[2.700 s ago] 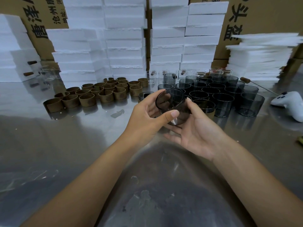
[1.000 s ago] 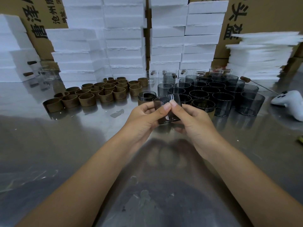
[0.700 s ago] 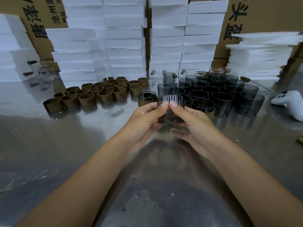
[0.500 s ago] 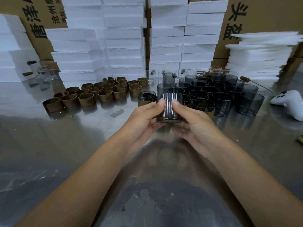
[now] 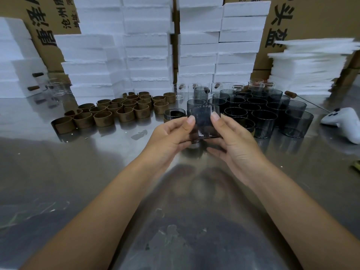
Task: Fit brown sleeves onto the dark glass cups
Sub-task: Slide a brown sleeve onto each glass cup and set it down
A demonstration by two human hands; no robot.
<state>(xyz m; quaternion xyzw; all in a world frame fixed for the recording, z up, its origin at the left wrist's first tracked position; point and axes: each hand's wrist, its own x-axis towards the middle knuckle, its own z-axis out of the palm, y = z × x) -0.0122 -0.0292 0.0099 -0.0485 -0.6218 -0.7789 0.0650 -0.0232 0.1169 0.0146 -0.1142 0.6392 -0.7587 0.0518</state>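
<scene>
I hold one dark glass cup (image 5: 203,123) upright above the metal table (image 5: 78,172), between both hands. My left hand (image 5: 171,137) pinches its left side with thumb on the wall. My right hand (image 5: 231,141) grips its right side the same way. No sleeve shows on this cup. Behind it stands a cluster of several dark glass cups (image 5: 263,112). One dark cup with a brown sleeve (image 5: 174,114) stands just left of the held cup. Several loose brown sleeves (image 5: 124,110) sit in rows at the left.
Stacks of white foam blocks (image 5: 148,45) and cardboard boxes (image 5: 311,18) line the back. Thin foam sheets (image 5: 307,65) are piled at the right. A white controller (image 5: 342,121) lies at the right edge. Clear glasses (image 5: 56,88) stand far left.
The cup was tilted with its mouth toward me, then turned upright. Both hands have shifted from cradling it to pinching its sides, and it has risen slightly.
</scene>
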